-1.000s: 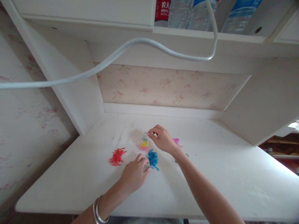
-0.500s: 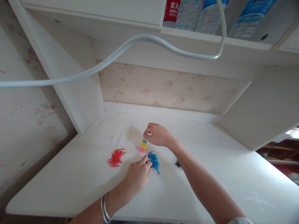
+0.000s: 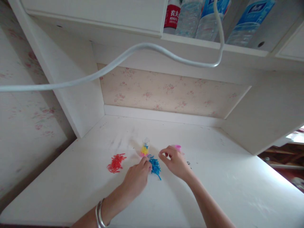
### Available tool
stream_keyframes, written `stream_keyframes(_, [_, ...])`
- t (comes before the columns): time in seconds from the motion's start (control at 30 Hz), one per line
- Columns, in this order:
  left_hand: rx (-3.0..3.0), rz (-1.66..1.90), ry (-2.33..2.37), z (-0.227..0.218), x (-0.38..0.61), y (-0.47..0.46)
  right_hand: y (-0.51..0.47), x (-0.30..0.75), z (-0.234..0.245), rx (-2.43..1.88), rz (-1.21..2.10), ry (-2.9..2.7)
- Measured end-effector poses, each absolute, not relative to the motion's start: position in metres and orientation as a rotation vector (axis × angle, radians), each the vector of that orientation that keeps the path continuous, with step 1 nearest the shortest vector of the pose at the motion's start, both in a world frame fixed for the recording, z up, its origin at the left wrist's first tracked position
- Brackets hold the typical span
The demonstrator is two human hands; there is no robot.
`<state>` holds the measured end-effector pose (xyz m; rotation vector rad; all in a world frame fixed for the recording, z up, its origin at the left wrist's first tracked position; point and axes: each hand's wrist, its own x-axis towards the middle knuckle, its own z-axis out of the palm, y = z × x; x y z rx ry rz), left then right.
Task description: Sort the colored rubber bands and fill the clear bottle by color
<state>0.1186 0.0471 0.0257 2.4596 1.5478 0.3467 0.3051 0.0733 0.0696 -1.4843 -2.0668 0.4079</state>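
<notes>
A small clear bottle (image 3: 145, 146) stands upright, with pink, yellow and blue pieces layered inside. In front of it lies a pile of thin blue strips (image 3: 155, 166) that look like small rubber bands. My left hand (image 3: 137, 174) is closed at the pile's left edge, thumb and fingers together; its fingertips are partly hidden. My right hand (image 3: 175, 163) hovers to the right of the blue pile, thumb and forefinger curled to a pinch; I cannot make out anything between them. Behind it a pink cap-like piece (image 3: 178, 148) partly shows.
A pile of red strips (image 3: 116, 163) lies left on the white table (image 3: 83, 177). Small black loops (image 3: 188, 163) show beside my right wrist. A white cable (image 3: 147, 46) crosses the view above. Bottles (image 3: 190, 19) stand on the upper shelf.
My right hand has left the bottle's mouth and moved down and right, beside the blue pile. The bottle's top and the pink piece now show. My left hand stays by the blue strips.
</notes>
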Motion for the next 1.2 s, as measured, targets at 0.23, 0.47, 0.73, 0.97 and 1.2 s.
stream_keyframes(0.23, [2.288, 0.800, 1.446, 0.067, 0.098, 0.069, 0.029, 0.306, 0.018, -1.626, 0.390, -2.218])
stream_keyframes(0.47, [2.326, 0.888, 1.528, 0.099, 0.089, 0.106, 0.035, 0.305, 0.015, -1.633, 0.220, -2.218])
stream_keyframes(0.73, [2.419, 0.601, 1.711, 0.107, 0.095, 0.124, 0.033, 0.311, 0.018, -1.555, 0.409, -2.008])
stream_keyframes(0.97, [2.509, 0.554, 1.686, 0.106, 0.098, 0.127, 0.045, 0.312, 0.034, -1.418, 0.526, -1.786])
stream_keyframes(1.2, [2.481, 0.621, 1.609, 0.107, 0.097, 0.131, 0.077, 0.301, 0.068, -1.286, 0.594, -1.725])
